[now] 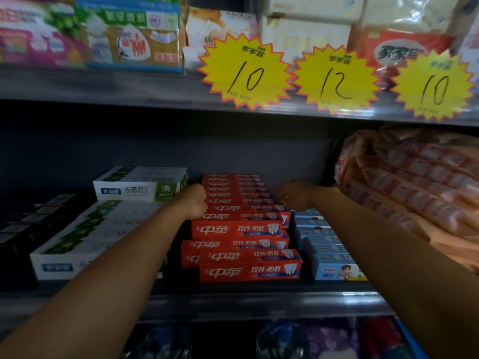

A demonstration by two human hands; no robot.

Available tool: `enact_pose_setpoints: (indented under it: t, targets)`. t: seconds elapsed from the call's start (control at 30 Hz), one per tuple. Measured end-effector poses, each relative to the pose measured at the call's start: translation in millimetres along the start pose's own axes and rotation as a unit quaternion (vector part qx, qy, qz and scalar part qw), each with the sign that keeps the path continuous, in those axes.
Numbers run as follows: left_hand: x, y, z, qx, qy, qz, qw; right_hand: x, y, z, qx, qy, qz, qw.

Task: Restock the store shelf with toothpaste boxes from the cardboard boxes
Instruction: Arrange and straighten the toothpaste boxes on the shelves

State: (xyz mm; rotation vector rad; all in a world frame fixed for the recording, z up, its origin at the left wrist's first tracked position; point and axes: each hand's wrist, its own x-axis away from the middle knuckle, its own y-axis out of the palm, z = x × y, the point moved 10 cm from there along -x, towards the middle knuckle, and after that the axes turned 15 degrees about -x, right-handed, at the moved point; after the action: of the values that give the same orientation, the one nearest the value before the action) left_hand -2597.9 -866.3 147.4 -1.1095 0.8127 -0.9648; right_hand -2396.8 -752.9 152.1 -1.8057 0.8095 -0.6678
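Both arms reach in: left hand [195, 203] & right hand [293, 196] grip red toothpaste boxes [241, 203] (rear stack).

Dim shelf recess [155, 156] in deep shadow; yellow price tags [246, 71] bright above (edges bowed, upper packages blurred).

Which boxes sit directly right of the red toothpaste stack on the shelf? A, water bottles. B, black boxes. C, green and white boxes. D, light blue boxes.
D: the light blue boxes lie just right of the red stack, while the green and white boxes lie on its left.
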Motion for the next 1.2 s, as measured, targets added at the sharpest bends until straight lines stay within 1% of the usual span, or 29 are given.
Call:
enact_pose_setpoints:
  t: [0.2, 0.33, 0.43, 0.57, 0.8, 1.03, 1.2]
  targets:
    - [1.6, 0.9, -0.7, 0.004, 0.009, -0.011, 1.000, 9.4, -2.9, -0.3, 0.001, -0.010, 0.002, 1.000]
    - [10.8, -5.7, -8.1, -0.010, -0.001, -0.010, 1.000, 20.1, -4.6, 1.9, 0.015, -0.004, 0.007, 1.000]
    - [16.9, -4.5, -18.9, -0.011, -0.012, -0.023, 1.000, 28.2, -0.9, -0.1, 0.008, -0.001, 0.021, 1.000]
    - [18.0, 0.8, -22.6, 0.025, 0.000, -0.038, 0.999, 35.0, 1.2, -9.9, 0.004, -0.004, 0.028, 1.000]
    - [17.8, 0.3, -15.8, 0.025, 0.007, -0.020, 0.999, 31.7, 4.9, -16.3, -0.011, 0.002, 0.017, 1.000]
    - [19.8, 0.1, -15.2, 0.014, 0.018, -0.023, 0.999, 33.3, 6.0, -19.8, -0.007, 0.006, 0.015, 1.000]
    - [24.4, 0.1, -13.8, 0.007, 0.021, -0.026, 0.999, 36.6, 8.2, -22.0, -0.009, 0.012, -0.004, 1.000]
